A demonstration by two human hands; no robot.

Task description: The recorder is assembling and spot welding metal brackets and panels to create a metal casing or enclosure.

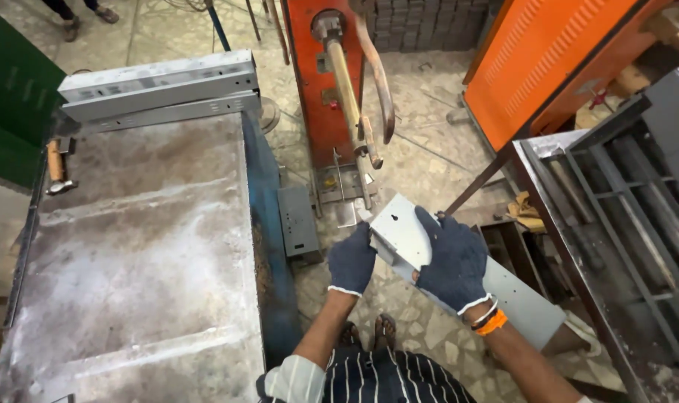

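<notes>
Noted matt grey sheet metal, smooth and punched with small holes, for the bent bracket (459, 261); dark blue knitted cloth gloves on the left hand (352, 260) and right hand (453, 261). Found the steel worktable (138, 246) top dull, scuffed and blotched with pale streaks, its side painted blue and chipped. Logged glossy orange paint on the spot welder (317, 82), worn coppery metal on its arms (350, 97), and a wooden-handled hammer (55, 168).
</notes>
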